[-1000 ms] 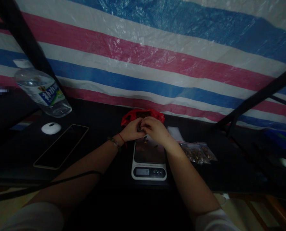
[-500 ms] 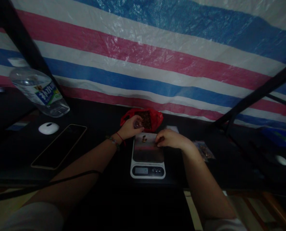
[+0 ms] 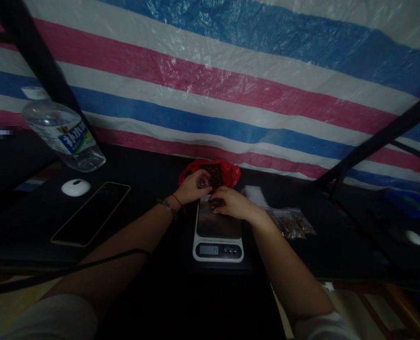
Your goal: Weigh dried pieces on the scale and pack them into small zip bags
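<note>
A small kitchen scale [image 3: 218, 236] with a lit display sits on the dark table in front of me. Behind it lies an open red plastic bag [image 3: 227, 171] with dark brown pieces inside. My left hand [image 3: 193, 188] is curled at the bag's mouth, fingers closed round a small clear thing I cannot make out. My right hand [image 3: 231, 203] rests over the far end of the scale's platform, fingers pinched on a small dark piece.
A water bottle [image 3: 64, 137] lies tilted at the left, with a white round object [image 3: 76, 187] and a phone [image 3: 91, 213] near it. Small clear packets [image 3: 291, 224] of brown pieces lie right of the scale. A striped tarp [image 3: 231, 94] hangs behind the table.
My hands parted from in front of the bag; the right hand swung right onto the scale's corner, then came back to the platform's far end. The left stayed at the bag.
</note>
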